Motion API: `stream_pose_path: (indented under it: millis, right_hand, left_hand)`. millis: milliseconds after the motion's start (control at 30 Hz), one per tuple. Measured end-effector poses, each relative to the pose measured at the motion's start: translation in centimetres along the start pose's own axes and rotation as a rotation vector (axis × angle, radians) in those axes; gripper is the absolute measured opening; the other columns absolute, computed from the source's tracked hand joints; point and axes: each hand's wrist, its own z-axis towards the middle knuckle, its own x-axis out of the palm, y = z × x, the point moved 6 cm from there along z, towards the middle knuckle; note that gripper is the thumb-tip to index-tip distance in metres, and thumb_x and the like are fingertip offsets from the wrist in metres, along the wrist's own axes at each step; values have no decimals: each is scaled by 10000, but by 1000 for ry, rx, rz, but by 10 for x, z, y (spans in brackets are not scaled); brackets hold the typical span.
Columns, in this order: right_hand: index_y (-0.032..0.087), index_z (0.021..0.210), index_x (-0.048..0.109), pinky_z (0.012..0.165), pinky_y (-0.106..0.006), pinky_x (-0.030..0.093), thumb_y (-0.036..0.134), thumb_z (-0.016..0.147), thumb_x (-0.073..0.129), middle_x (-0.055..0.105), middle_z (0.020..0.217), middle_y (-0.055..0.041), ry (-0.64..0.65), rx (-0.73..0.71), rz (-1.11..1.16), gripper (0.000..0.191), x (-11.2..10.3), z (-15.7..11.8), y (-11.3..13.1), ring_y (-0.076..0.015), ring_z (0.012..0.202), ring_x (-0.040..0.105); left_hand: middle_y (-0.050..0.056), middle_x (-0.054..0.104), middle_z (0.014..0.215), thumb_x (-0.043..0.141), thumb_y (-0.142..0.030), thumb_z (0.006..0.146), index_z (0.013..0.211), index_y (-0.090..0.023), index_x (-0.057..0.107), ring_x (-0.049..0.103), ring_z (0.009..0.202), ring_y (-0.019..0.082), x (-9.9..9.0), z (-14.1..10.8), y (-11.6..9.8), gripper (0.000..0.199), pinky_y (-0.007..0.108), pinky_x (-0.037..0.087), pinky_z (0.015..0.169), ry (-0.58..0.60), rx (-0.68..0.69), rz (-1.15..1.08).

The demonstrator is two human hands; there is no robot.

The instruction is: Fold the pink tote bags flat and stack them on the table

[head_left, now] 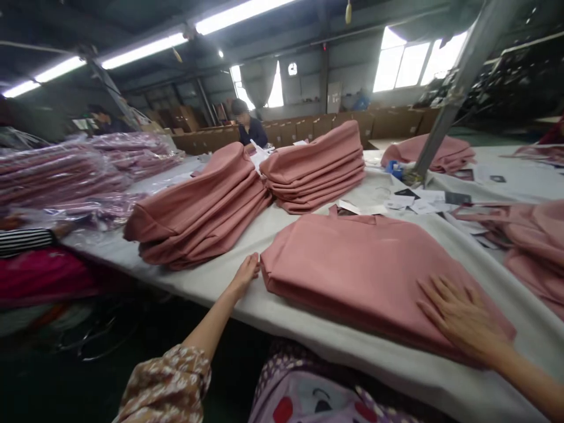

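In front of me a pink bag (352, 264) lies flat on the white-covered table, its handle at the far edge. My right hand (458, 317) rests palm down on the bag's right part, fingers spread. At the bag's left corner is my left hand (247, 273), its fingers bent and drawn together on the corner's edge. Just beyond it stands a leaning stack of pink bags (207, 205), beside a second stack of pink bags (317, 167).
Plastic-wrapped pink bags (79, 170) pile up at the left, near a striped sleeve (26, 241). Paper tags (418, 200) lie by a metal post (453, 100). More pink bags (537, 247) sit at right. A person (251, 129) is across the table.
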Motion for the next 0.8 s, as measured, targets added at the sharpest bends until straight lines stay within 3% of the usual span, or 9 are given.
stream_pose_path:
  millis: [100, 167, 233, 333, 433, 500, 600, 733, 800]
  right_hand:
    - [187, 1208, 621, 984, -669, 293, 419, 908, 277, 519, 1355, -178, 2, 17, 13, 512, 2, 1, -3, -395, 1299, 394]
    - [167, 1274, 566, 1000, -645, 301, 448, 920, 292, 505, 1370, -182, 24, 65, 29, 529, 0, 3, -4, -375, 1303, 400]
    - [158, 1322, 518, 1024, -629, 290, 475, 934, 310, 494, 1385, -178, 63, 126, 69, 542, -7, 7, -4, -357, 1312, 397]
    - [138, 1327, 509, 1045, -642, 252, 484, 952, 320, 486, 1388, -192, 133, 198, 165, 544, -21, 12, -1, -358, 1320, 393]
    - [149, 1329, 504, 1073, -643, 205, 459, 969, 299, 507, 1375, -172, 194, 183, 200, 518, -41, 15, 2, -326, 1316, 412]
    - [187, 1342, 494, 1107, -604, 184, 478, 955, 348, 522, 1372, -132, 223, 123, 224, 505, -55, 14, 6, -285, 1306, 434]
    - [199, 1401, 423, 1103, -515, 269, 530, 848, 537, 476, 1416, -127, 245, 27, 283, 654, -68, 14, 14, -276, 1296, 446]
    - [148, 1406, 403, 1019, -526, 354, 387, 765, 650, 456, 1410, -200, 246, 66, 266, 727, -69, 18, 21, -336, 1281, 446]
    - [135, 1363, 448, 988, -535, 372, 369, 741, 677, 508, 1356, -211, 261, 102, 226, 702, -69, 18, 26, -350, 1244, 476]
  left_hand:
    - [101, 654, 916, 405, -653, 870, 1087, -155, 559, 646, 756, 213, -1, -15, -4, 565, 372, 529, 690, -4, 104, 56]
    - [135, 638, 1007, 403, -640, 870, 1089, -152, 558, 619, 935, 285, -3, -26, -18, 557, 466, 503, 814, -76, 195, 114]
    - [153, 569, 1196, 535, -618, 815, 1131, -170, 554, 478, 1186, 336, 2, -42, -40, 549, 526, 376, 1004, -117, 318, 165]
    - [133, 463, 1362, 712, -475, 746, 1256, -220, 523, 365, 1285, 347, 47, -78, -84, 601, 527, 249, 1095, 79, 711, 521]
    - [143, 556, 1214, 586, -272, 863, 1325, -226, 481, 514, 1104, 317, 114, -117, -104, 476, 491, 398, 962, 330, 1112, 1036]
    - [129, 601, 1054, 482, -152, 882, 1358, -219, 446, 567, 960, 284, 148, -125, -108, 482, 436, 467, 840, 409, 1161, 1218]
    - [123, 615, 952, 408, -61, 858, 1386, -217, 409, 590, 837, 259, 182, -118, -116, 550, 384, 495, 716, 479, 1106, 1343]
    - [128, 632, 935, 401, 4, 801, 1272, -205, 534, 609, 833, 278, 200, -108, -126, 532, 361, 508, 645, 529, 1113, 1352]
    - [134, 643, 961, 394, 22, 785, 1241, -194, 573, 619, 832, 283, 200, -111, -118, 535, 373, 519, 645, 566, 1167, 1321]
